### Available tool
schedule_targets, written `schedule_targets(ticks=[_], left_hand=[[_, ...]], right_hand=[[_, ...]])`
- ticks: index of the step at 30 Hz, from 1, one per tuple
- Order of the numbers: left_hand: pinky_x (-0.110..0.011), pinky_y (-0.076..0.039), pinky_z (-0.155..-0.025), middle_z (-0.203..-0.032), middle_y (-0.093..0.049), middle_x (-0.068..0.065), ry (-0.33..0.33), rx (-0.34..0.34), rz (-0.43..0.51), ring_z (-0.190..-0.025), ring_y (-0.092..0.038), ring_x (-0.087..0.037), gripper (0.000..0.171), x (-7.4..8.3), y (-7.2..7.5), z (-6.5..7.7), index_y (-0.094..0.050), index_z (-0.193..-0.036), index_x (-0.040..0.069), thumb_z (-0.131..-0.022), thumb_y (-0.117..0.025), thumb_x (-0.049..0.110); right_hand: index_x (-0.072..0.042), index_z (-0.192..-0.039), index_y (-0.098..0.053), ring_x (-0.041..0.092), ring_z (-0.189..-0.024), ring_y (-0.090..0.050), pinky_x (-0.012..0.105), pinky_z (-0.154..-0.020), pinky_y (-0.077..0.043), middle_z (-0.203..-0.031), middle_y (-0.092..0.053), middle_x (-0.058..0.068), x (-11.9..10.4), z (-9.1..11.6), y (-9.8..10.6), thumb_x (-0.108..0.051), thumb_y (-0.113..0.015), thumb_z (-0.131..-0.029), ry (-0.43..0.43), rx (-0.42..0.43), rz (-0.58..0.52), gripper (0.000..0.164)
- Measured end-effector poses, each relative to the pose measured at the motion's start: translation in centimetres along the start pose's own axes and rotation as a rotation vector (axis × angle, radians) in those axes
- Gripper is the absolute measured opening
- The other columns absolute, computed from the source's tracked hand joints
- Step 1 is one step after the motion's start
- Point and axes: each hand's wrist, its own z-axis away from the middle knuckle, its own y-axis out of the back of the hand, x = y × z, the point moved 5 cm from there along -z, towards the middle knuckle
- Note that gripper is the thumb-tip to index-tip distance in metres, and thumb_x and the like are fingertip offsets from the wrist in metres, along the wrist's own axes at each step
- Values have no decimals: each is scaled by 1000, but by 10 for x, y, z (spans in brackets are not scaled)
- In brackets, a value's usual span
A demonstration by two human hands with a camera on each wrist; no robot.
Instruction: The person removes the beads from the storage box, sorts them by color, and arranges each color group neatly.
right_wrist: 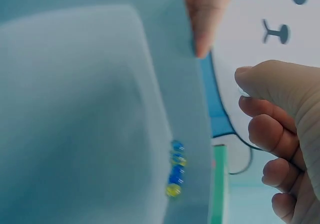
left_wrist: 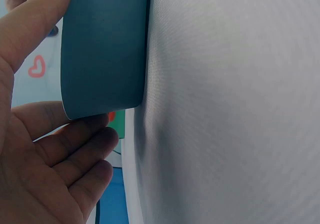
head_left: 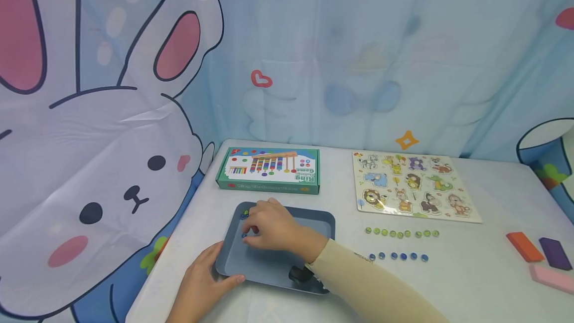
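Note:
A blue-grey tray [head_left: 269, 265] lies on the table. My left hand [head_left: 202, 278] holds its near left corner, thumb on the front side and fingers along the left side; the left wrist view shows the fingers [left_wrist: 85, 149] at the tray's wall [left_wrist: 105, 48]. Over the tray's left part, my right hand [head_left: 273, 226] pinches a small blue glass bead [head_left: 244, 236] between thumb and forefinger. That bead is mostly hidden in the right wrist view, where the hand [right_wrist: 285, 129] hovers beside the tray's rim. Several blue and yellow-green beads [right_wrist: 176, 171] lie in the tray's far left corner.
Right of the tray run a row of green beads [head_left: 392, 234] and a row of blue beads [head_left: 403, 256]. Behind are a green game box [head_left: 269, 171] and an animal puzzle board [head_left: 412, 186]. Orange [head_left: 524, 246], purple [head_left: 555, 253] and pink blocks [head_left: 552, 278] lie far right. Something black [head_left: 299, 274] shows under the right sleeve.

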Motion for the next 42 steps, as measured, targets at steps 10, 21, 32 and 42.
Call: schedule_targets(ticks=[10,21,32,42], left_hand=[[-61,-49,-113,-154,-56,-14,38,-20,-30,-142,-55,-39,118,2,0,0,-51,-155,10,-65,-82,80],[-62,-48,-114,-154,-56,-17,58,-23,-36,-142,-54,-42,117,2,1,-1,-52,-154,6,-66,-87,74],[-62,-49,-113,-154,-56,-17,39,-41,-42,-142,-54,-42,119,1,2,0,-50,-155,6,-67,-81,80],[-62,-49,-112,-153,-57,-17,33,-41,-41,-141,-55,-42,118,1,2,0,-50,-155,6,-68,-82,79]], right_hand=[[-29,-92,-84,5,-75,-45,24,-70,-32,-72,-60,-13,24,41,40,-38,-86,-86,-92,135,-83,11],[-26,-89,-83,3,-77,-48,25,-70,-35,-74,-62,-14,51,79,75,-32,-91,-81,-153,300,-104,13],[-27,-88,-82,4,-75,-45,26,-70,-35,-71,-57,-19,84,133,95,-29,-93,-79,-262,370,-37,15],[-24,-87,-81,9,-74,-49,31,-70,-39,-71,-58,-16,124,216,106,-20,-94,-73,-437,425,89,19]])
